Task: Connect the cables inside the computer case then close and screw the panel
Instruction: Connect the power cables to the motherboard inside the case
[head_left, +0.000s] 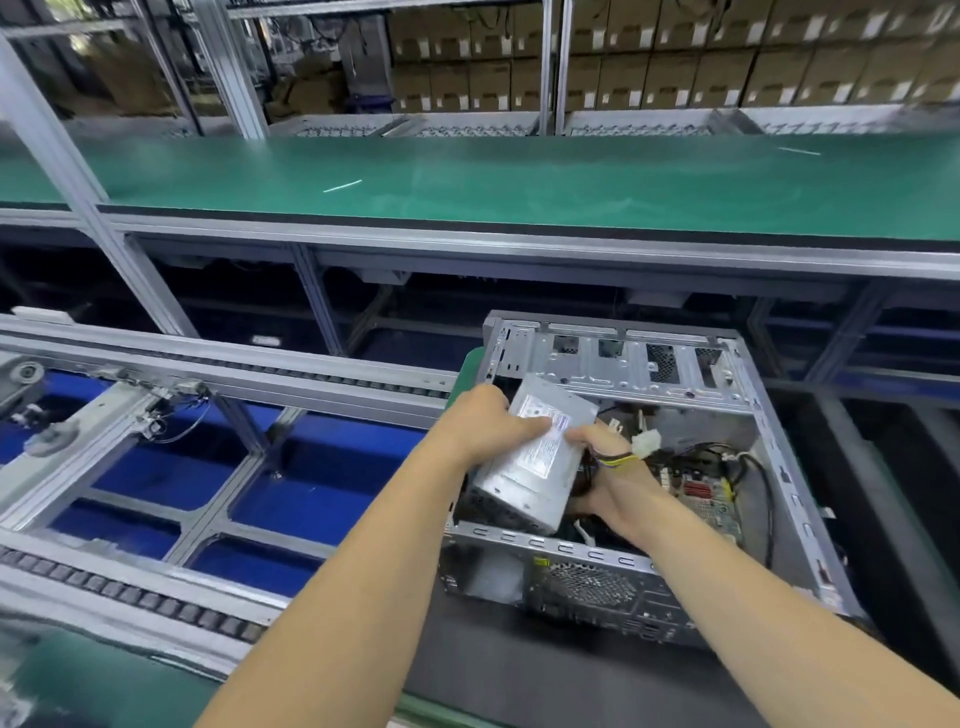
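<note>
Here, in the head view, the computer case (649, 467) lies on its side with the side panel off and the opening facing up, on the dark surface just beside the roller conveyor (208, 364). I hold the power supply (540, 452) tilted over the left end of the opening, not yet seated. My left hand (483, 421) grips its upper left edge, fingers wrapped behind the housing and the thumb laid flat across the label. My right hand (608, 478) grips the right side, fingers curled under and around it where the wire bundle (615, 459) leaves the housing; a white connector (645, 444) hangs just past my knuckles. The motherboard (706, 499) sits at the bottom of the case to the right, with a black cable (763, 478) looping along the right wall. In my judgement the step in hand is placing the unit so the cables can then be routed and plugged in. To do it well, I should keep both grips firm, lower the unit level, hold the loose leads clear of the case edge so none get pinched beneath it, and avoid pressing on the board. The panel and screws are not in view.
</note>
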